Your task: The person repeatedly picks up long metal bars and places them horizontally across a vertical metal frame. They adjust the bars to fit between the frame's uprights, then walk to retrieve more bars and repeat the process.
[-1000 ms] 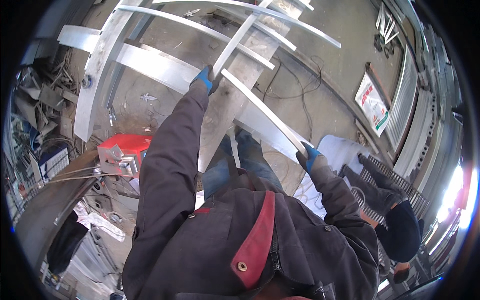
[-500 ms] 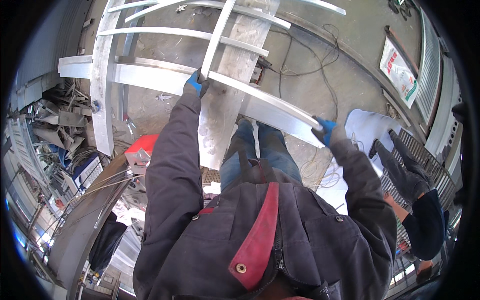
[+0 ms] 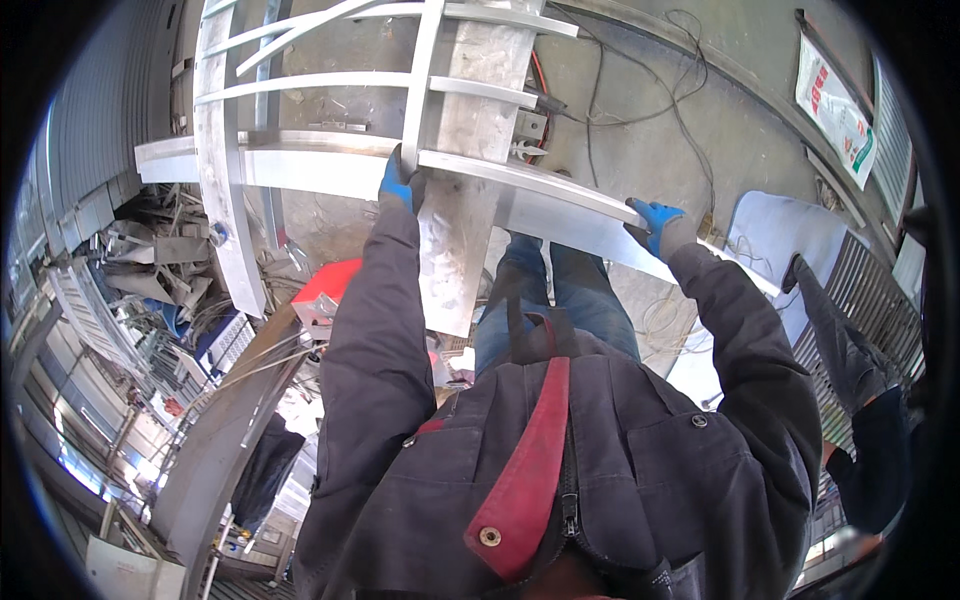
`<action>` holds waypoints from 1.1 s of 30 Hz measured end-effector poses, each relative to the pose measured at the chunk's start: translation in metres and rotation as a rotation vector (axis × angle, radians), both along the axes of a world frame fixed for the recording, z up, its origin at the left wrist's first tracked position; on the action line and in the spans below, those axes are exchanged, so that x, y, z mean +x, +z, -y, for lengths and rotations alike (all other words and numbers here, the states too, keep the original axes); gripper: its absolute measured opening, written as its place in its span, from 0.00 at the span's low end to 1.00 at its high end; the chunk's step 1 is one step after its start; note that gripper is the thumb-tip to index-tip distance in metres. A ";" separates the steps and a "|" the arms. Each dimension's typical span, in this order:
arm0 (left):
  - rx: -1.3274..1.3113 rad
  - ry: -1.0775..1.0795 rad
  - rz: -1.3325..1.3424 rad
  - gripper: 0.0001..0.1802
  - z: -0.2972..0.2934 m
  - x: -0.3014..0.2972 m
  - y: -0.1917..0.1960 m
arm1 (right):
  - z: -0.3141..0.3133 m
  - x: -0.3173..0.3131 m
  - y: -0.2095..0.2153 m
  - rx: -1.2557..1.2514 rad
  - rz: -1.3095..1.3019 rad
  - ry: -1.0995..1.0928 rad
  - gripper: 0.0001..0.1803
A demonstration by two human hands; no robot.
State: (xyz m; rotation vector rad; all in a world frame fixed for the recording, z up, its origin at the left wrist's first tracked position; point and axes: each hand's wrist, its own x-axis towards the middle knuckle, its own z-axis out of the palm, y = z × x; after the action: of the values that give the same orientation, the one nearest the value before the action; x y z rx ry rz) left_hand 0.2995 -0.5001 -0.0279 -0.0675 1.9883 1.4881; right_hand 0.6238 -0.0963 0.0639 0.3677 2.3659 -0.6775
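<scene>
1. Head view: the left grip [image 3: 399,183] is closed around the near end of the long bar [image 3: 421,80].
2. The right grip [image 3: 656,222] grasps the short bar [image 3: 530,180] at its right end.
3. The short bar's left end lies just beside the long bar.
4. A wide beam [image 3: 470,130] runs beneath both.
5. A red box [image 3: 328,284] stands left of the person's legs [image 3: 560,300].

Scrap [image 3: 165,252] left, sack [image 3: 835,112] right; bars [image 3: 421,85] between
</scene>
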 end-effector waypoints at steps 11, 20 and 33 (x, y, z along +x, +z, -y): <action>-0.028 -0.086 -0.173 0.47 -0.004 0.005 -0.006 | 0.002 -0.007 -0.008 -0.067 0.031 -0.018 0.26; -0.182 -0.169 -0.359 0.47 -0.008 0.010 -0.008 | 0.008 -0.024 -0.022 -0.012 0.137 0.049 0.23; -0.301 -0.259 -0.348 0.49 -0.009 0.009 0.002 | 0.051 -0.052 -0.034 -0.067 -0.224 -0.024 0.21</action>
State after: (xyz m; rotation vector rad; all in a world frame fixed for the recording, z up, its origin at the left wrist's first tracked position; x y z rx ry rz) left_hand 0.3086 -0.4913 -0.0259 0.3303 2.3808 1.0828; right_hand 0.5715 -0.1477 0.0304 0.3053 2.5447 -0.8464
